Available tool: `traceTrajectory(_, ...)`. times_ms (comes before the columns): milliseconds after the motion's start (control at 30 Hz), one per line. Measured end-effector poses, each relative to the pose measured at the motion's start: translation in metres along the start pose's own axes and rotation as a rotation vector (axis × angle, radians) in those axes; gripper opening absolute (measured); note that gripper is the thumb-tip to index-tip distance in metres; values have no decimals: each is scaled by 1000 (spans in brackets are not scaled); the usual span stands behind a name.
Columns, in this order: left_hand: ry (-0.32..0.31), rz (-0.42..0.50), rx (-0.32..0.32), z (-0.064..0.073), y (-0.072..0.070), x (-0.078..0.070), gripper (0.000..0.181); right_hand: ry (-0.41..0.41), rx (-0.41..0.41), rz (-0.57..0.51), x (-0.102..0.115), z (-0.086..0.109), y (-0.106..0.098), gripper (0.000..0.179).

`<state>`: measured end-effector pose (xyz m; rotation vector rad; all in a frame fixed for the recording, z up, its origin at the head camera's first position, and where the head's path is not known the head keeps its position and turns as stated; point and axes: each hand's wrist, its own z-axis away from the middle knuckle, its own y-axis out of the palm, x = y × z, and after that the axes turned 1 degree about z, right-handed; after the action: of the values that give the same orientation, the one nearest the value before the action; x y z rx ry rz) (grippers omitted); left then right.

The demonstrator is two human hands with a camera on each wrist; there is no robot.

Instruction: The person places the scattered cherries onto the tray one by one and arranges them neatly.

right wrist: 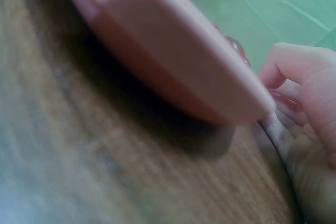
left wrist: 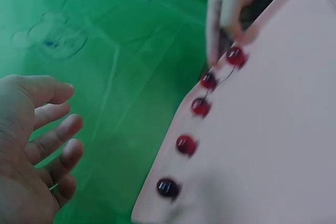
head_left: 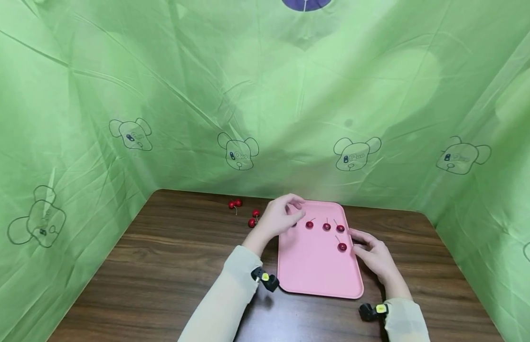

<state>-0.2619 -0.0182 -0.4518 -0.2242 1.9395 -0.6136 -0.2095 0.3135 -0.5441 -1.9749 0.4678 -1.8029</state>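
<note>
A pink tray (head_left: 316, 273) lies on the wooden table with several red cherries on it. Most form a row across its far part, among them a stemmed cherry (head_left: 326, 227); another cherry (head_left: 342, 247) sits nearer, by the right rim. My left hand (head_left: 279, 217) hovers over the tray's far left corner, fingers loosely bent and holding nothing; it partly hides a dark cherry (left wrist: 168, 188). At the tray's right edge is my right hand (head_left: 376, 259), thumb and fingers spread along the rim. In the right wrist view its fingertips touch or nearly touch the tray wall (right wrist: 210, 72).
Left of the tray, two pairs of joined cherries lie on the table: a far pair (head_left: 235, 204) and a pair (head_left: 254, 218) close to my left wrist. Green printed cloth (head_left: 290, 118) hangs behind the table (head_left: 171, 266) and along both sides.
</note>
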Motion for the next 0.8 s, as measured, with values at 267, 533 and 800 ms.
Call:
traceTrajectory(267,0,-35,-177,24,-39,61,27,-2,15,-11,7,5,3,53)
traceTrajectory(533,-91,-46,-263,42,-70,105,29,19,2,6,5,1,2,52)
traceTrajectory(800,-161,-11,-210,55,-80,118,32,4,-4,-8,4,1,0,53)
